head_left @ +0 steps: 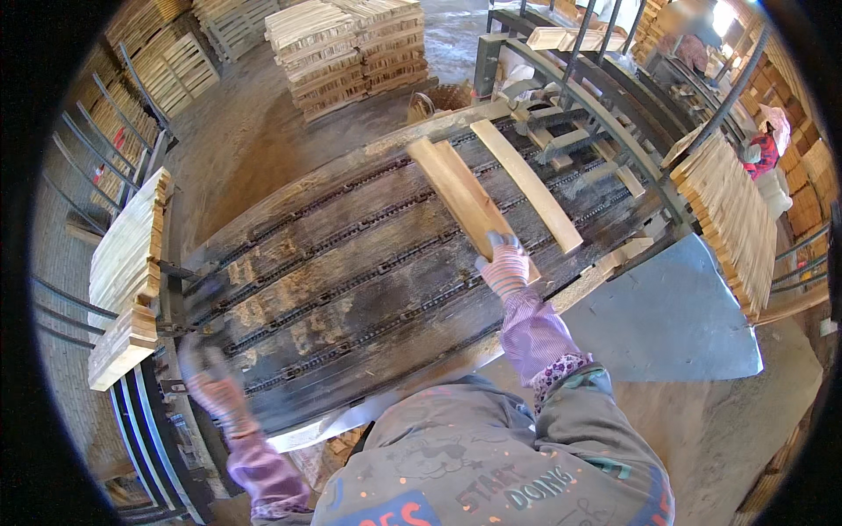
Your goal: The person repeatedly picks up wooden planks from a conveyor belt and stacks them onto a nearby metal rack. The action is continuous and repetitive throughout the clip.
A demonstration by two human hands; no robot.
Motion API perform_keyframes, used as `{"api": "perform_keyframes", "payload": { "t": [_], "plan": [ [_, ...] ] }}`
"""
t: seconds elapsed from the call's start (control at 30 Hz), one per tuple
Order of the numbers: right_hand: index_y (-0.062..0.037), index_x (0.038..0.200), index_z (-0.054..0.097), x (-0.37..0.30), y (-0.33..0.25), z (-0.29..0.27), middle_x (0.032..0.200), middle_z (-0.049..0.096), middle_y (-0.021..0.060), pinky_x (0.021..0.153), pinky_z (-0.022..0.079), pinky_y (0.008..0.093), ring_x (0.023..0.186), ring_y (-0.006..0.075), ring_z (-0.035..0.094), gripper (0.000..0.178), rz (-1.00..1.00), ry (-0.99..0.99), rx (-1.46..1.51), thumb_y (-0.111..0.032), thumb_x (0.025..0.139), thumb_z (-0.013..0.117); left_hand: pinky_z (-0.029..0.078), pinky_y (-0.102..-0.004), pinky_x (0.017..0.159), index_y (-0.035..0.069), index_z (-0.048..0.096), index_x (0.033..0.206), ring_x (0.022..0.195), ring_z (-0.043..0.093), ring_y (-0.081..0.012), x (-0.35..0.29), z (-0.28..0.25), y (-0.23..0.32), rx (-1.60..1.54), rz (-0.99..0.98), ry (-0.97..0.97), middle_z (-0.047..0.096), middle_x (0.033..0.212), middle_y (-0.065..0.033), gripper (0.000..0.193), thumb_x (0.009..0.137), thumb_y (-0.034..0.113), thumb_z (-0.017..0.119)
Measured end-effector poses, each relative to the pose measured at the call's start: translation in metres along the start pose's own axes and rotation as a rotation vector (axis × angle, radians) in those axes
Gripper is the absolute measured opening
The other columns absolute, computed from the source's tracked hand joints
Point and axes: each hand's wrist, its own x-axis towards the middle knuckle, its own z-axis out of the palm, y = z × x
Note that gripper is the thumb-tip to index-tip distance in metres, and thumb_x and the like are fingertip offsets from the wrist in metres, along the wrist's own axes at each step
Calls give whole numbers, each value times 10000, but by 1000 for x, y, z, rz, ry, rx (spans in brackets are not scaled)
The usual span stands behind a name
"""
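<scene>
My right hand (pixel 505 266), in a striped glove with grey fingertips, is closed on the near end of a wooden board (pixel 478 200). That board lies slantwise on a dark chain conveyor table (pixel 307 307), and a second strip seems to lie against its left side. To its right, a separate narrow board (pixel 529 187) rests across the chains. My left hand (pixel 217 386), also gloved, is over the table's left end, close to the metal edge; motion smears its fingers, and nothing held can be made out.
Stacked boards (pixel 136 272) stand beyond the table's left end, and more (pixel 728 223) on the right. A grey metal sheet (pixel 675 311) lies at the near right. Behind the table is a large wood pile (pixel 346 53). A person in a pink head covering (pixel 772 140) is at the far right.
</scene>
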Motion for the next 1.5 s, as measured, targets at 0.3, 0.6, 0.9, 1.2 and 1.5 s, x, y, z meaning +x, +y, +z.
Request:
{"api": "perform_keyframes", "payload": {
  "t": [0.3,0.6,0.9,1.2,1.5],
  "plan": [
    [-123,1552,393,37,28,-29,1419,593,220,1096,448,467,1317,375,574,893,83,-337,353,-461,826,789,396,-375,1156,9,531,1451,1299,562,-219,-125,194,264,-1057,-644,-1110,617,1385,-98,518,1013,244,677],
    [-118,1583,386,56,95,-75,1471,543,227,1121,435,408,1342,352,532,871,-20,-501,1001,-337,845,794,593,-358,857,85,614,1306,950,703,-176,-139,265,320,-1295,-1182,-1242,709,1100,-38,500,942,394,765],
    [-201,1522,429,121,153,-65,1441,528,254,1044,512,506,1237,447,603,893,-45,-301,-75,-322,741,845,625,-436,803,101,564,1339,926,717,-238,-163,305,340,-1307,-1119,-981,692,1083,-73,435,960,238,728],
    [10,1448,500,81,136,-34,1292,657,215,945,558,366,1114,267,666,723,-259,-359,1182,-116,790,772,588,-446,942,167,327,1574,1189,635,-234,-147,320,417,-1392,-967,-1004,602,1295,-61,742,954,241,727],
    [-60,1435,541,265,145,-85,1350,632,227,1043,515,399,1200,341,643,723,-272,-55,631,-199,776,806,588,-420,886,114,347,1547,1066,641,-223,-140,304,425,-1319,-1043,-911,581,1223,-75,821,837,161,756]
  ]
}}
